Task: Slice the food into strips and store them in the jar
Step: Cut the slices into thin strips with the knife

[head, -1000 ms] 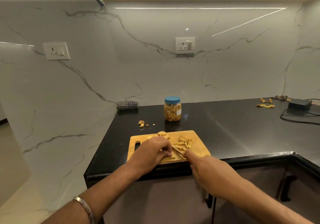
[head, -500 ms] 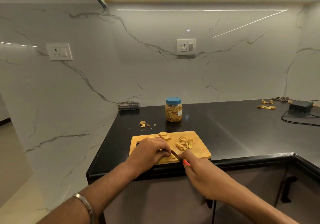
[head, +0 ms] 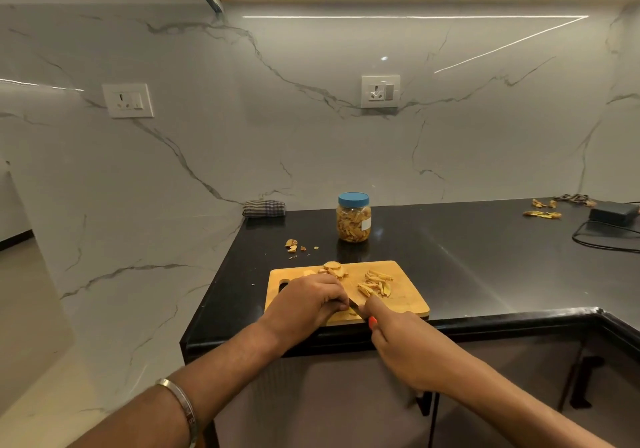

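Two hands over a wooden cutting board [head: 408, 303] at the front edge of a black counter [head: 467, 257]. Left hand [head: 306, 303] sits knuckles up on the near left part of the board, fingers curled down over a piece of food that is mostly hidden under them, so only a pale bit shows at the board's near edge. Right hand [head: 398, 338] grips a knife [head: 360, 310] with an orange handle, index finger stretched along the top; the dark blade pokes out toward the left hand's fingertips, tip hidden under them. Cannot tell if the blade touches the food.

Cut strips [head: 375, 283] lie in a loose pile on the right half of the board, just beyond the right hand. Round slices [head: 334, 269] sit stacked near the board's far edge, just past the left hand's knuckles. Jar [head: 353, 219] stands upright on the counter behind the board, apart from it, blue lid on, already holding yellowish strips, small white label on its side.

Scraps [head: 292, 245] lie on the counter left of the jar. Folded checked cloth [head: 264, 208] rests against the marble wall at the counter's back left corner. Far right: more peel bits [head: 542, 214], a black box [head: 613, 212] with a cable. Metal bangle [head: 181, 409] on the left wrist
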